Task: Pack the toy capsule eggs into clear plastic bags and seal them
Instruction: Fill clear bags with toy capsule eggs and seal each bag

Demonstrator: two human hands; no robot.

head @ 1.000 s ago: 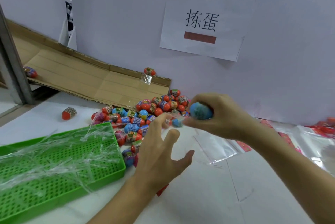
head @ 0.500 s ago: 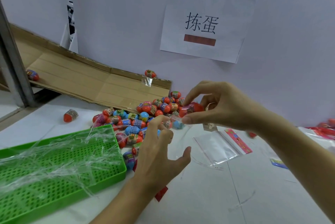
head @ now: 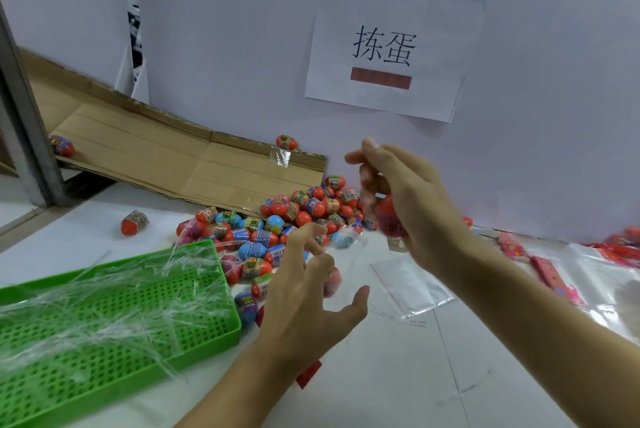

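Right hand is curled round a red egg, pretty blurred. Left hand fingers pinch a clear bag with a blue egg inside; bag edges barely show. Egg pile sits just beyond the fingers on the tabletop.

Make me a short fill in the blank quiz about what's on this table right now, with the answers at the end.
1. The tray holding clear plastic strips is coloured ____.
2. The right hand holds an egg that is coloured ____.
3. The heap of eggs lies in front of a flattened sheet of ____.
4. The paper sign is fixed to the ____.

Answers: green; red; cardboard; wall
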